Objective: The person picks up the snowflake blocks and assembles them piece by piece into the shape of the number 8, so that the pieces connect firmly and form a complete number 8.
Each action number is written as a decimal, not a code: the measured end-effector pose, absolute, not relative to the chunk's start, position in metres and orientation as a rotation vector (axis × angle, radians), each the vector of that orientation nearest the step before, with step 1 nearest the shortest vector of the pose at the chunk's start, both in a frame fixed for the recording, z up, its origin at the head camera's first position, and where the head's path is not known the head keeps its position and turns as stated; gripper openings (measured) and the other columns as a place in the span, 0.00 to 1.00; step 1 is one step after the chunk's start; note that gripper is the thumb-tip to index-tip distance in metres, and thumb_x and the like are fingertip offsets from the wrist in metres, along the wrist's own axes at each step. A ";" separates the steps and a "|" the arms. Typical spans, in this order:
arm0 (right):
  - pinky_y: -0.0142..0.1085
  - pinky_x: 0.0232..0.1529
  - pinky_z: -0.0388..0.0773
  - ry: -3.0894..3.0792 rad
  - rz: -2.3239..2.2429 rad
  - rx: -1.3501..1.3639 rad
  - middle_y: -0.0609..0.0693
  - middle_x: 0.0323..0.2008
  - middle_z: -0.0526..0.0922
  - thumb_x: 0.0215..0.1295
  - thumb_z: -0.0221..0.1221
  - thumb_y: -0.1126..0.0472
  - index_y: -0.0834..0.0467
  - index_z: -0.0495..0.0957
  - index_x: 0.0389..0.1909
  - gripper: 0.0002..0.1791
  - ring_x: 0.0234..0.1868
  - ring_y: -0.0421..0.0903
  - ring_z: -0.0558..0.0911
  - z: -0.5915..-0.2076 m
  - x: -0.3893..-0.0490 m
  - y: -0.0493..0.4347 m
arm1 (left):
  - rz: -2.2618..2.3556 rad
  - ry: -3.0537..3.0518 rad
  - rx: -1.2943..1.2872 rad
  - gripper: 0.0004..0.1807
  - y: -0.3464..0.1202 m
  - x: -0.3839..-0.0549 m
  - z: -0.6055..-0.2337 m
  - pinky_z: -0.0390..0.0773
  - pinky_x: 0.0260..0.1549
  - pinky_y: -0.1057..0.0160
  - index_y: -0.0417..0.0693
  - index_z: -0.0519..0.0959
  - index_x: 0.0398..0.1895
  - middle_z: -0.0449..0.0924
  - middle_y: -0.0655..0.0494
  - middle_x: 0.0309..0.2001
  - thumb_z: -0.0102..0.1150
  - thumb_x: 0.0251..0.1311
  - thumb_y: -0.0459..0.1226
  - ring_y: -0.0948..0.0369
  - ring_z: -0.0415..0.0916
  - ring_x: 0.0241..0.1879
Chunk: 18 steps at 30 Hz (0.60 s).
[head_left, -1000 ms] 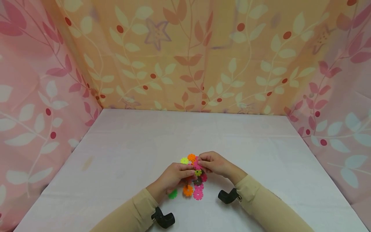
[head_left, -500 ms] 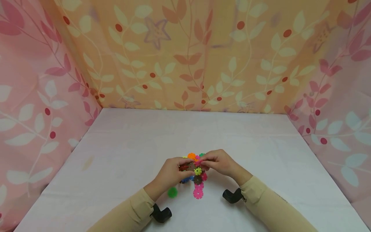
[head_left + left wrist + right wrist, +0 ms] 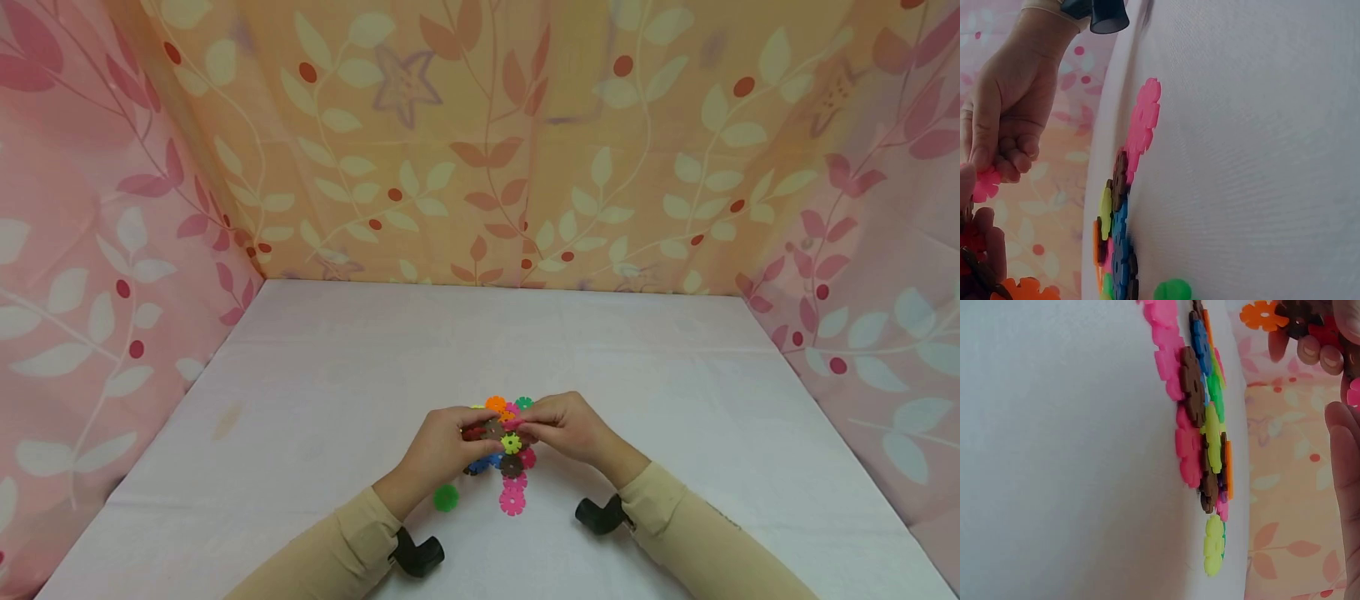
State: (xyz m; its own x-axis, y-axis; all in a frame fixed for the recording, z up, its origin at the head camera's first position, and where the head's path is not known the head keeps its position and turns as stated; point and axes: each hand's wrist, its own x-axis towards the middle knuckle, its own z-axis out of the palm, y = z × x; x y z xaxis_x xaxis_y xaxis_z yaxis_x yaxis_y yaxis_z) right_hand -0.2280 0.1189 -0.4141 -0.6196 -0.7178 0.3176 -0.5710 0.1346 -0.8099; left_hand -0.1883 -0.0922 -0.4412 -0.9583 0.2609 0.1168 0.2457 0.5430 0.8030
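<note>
Left grip (image 3: 442, 446) holds a linked chain of discs (image 3: 1292, 314); right grip (image 3: 567, 425) pinches a pink disc (image 3: 986, 186) at the chain's end. Below, a multicoloured disc cluster (image 3: 512, 465) lies on the white desk (image 3: 337, 358) near a green disc (image 3: 446, 498).

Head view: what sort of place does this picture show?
Probably a screened-off tabletop workspace: a white-topped table, leaf-patterned walls on three sides, and colourful notched discs at the person's hands.

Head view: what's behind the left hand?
Visible past the left hand: a yellow sliver along its far edge and blue discs on the near side. Anything directly behind the palm is covered; can't tell from this view.
</note>
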 end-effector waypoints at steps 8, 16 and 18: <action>0.37 0.30 0.80 2.315 -1.436 -1.363 0.62 0.28 0.82 0.53 0.60 0.76 0.72 0.81 0.34 0.07 0.26 0.51 0.83 -0.412 -0.226 0.118 | 1.378 2.831 0.509 0.23 -0.092 -0.187 -0.438 0.69 0.18 0.71 0.49 0.81 0.48 0.74 0.66 0.27 0.69 0.45 0.44 0.65 0.67 0.23; 0.31 0.27 0.78 2.400 -1.422 -1.427 0.58 0.23 0.82 0.53 0.60 0.75 0.70 0.82 0.31 0.05 0.22 0.47 0.81 -0.413 -0.227 0.113 | 1.455 2.801 0.585 0.23 -0.091 -0.189 -0.442 0.75 0.26 0.72 0.46 0.80 0.49 0.81 0.61 0.35 0.68 0.46 0.41 0.67 0.72 0.29; 0.32 0.28 0.79 2.404 -1.425 -1.346 0.59 0.23 0.81 0.55 0.59 0.74 0.70 0.81 0.30 0.04 0.23 0.52 0.80 -0.413 -0.228 0.112 | 1.460 2.786 0.568 0.22 -0.090 -0.190 -0.443 0.76 0.27 0.72 0.47 0.80 0.48 0.81 0.61 0.36 0.67 0.48 0.43 0.67 0.73 0.30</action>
